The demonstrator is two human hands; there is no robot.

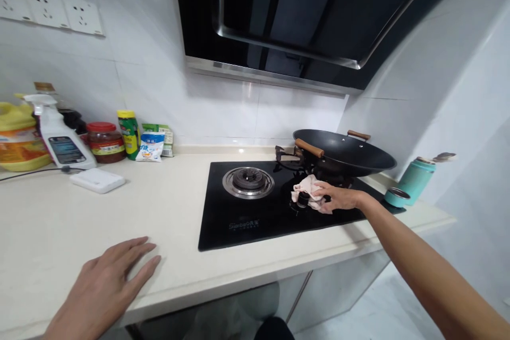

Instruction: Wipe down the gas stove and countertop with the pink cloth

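My right hand (338,196) presses a crumpled pale pink cloth (308,186) onto the black glass gas hob (258,234), right around a black control knob (303,200). The fingers are bent over the cloth, and part of it is hidden beneath them. My left hand (105,279) rests on the cream countertop (175,223) left of the hob, fingers stretched and apart, holding nothing. Behind the cloth, a black wok (346,154) with wooden handles sits tilted on the right burner. The left burner (248,180) is bare, with a shiny metal ring.
A dark range hood (279,16) hangs low above the hob. At right stand a turquoise flask (417,178) and its cup-like lid (396,197). Along the left wall are a spray bottle (59,135), a red-lidded jar (105,142), seasoning packets (151,147) and a white box (98,180).
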